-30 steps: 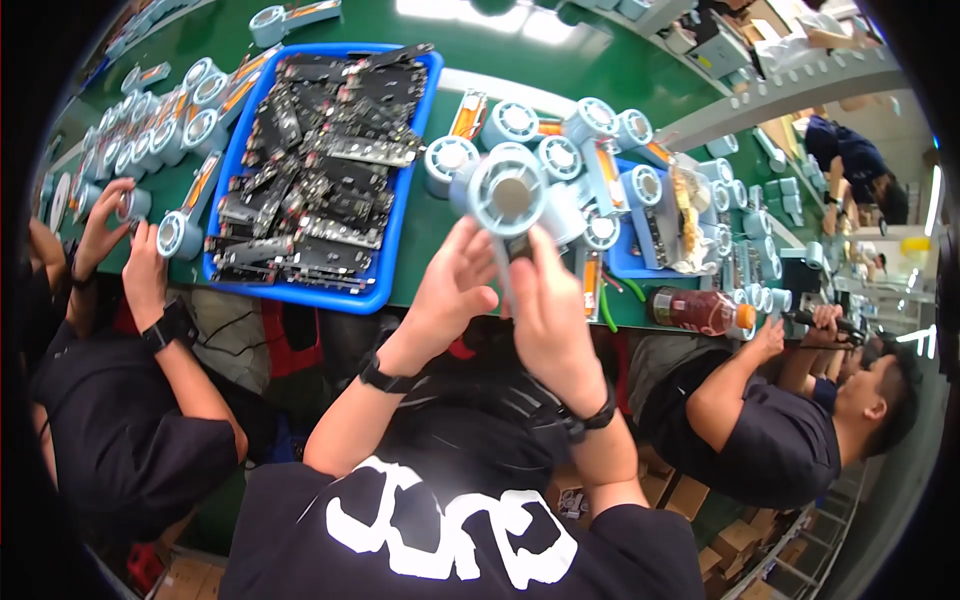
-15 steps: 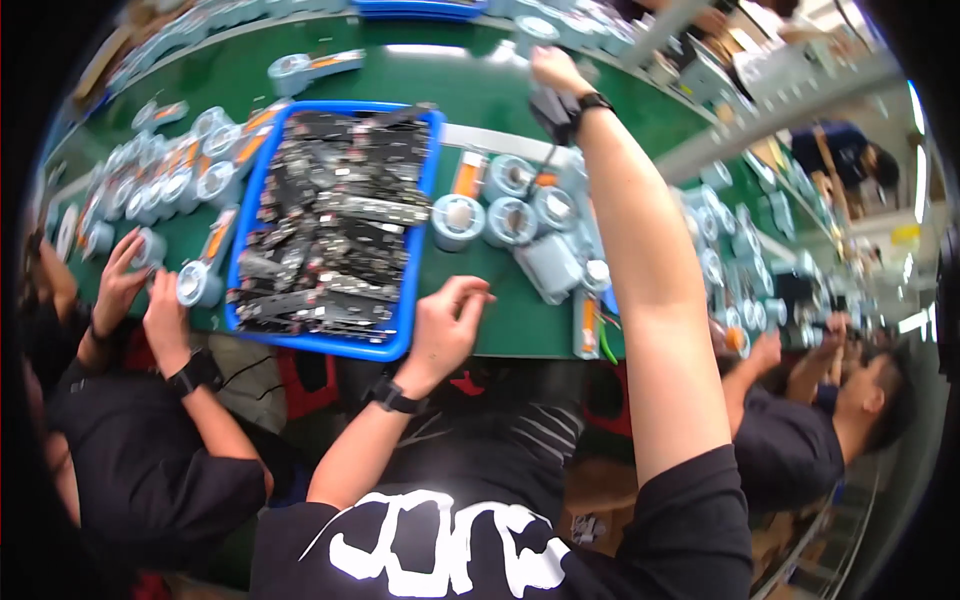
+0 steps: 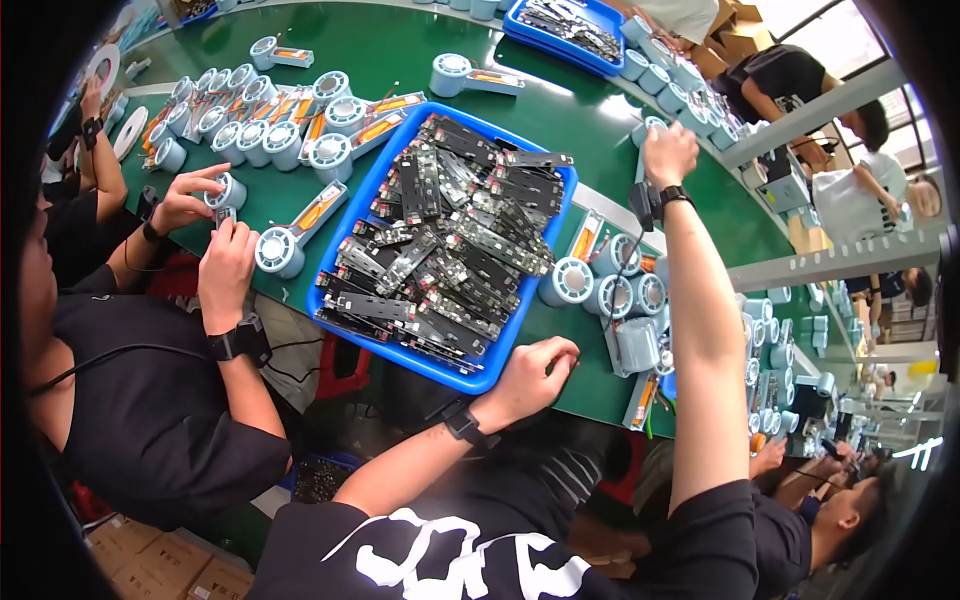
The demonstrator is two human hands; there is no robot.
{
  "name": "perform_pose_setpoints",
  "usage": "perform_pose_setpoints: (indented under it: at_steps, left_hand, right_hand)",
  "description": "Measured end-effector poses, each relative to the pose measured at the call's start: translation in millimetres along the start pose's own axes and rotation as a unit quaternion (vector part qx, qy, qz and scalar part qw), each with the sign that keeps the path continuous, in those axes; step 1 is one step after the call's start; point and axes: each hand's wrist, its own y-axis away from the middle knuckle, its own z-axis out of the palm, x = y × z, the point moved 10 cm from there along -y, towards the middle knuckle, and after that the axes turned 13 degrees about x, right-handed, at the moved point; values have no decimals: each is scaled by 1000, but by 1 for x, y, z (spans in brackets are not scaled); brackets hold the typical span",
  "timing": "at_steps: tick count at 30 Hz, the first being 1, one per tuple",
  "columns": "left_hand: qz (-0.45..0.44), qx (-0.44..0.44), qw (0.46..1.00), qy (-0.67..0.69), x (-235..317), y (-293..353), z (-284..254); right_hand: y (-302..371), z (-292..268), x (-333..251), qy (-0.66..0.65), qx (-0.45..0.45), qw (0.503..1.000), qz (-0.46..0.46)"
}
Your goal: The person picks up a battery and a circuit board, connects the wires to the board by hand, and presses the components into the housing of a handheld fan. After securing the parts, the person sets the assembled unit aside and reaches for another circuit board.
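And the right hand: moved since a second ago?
Yes: the right hand moved forward, from the near side of the green table to beyond the clustered light-blue housings.

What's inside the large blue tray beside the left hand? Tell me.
Long, dark circuit boards lie jumbled in the blue tray. The upper ones cover whatever is beneath, including most of the tray's floor; that cannot be seen.
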Motion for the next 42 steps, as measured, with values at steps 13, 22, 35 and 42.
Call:
perform_pose_setpoints:
  at_steps: [13, 22, 35, 42]
  left_hand:
    - [-101, 35, 989, 101, -26, 3, 8]
    - [-2, 80, 996, 27, -4, 15, -7]
    - [166, 190, 839, -483, 89, -13, -216]
    - [131, 77, 832, -534, 71, -30, -223]
  right_hand:
    - [42, 49, -244, -40, -311, 898, -309]
    - [39, -140, -160, -188, -380, 900, -99]
    - [280, -314, -19, -244, -343, 897, 135]
    - [296, -294, -24, -152, -234, 958, 72]
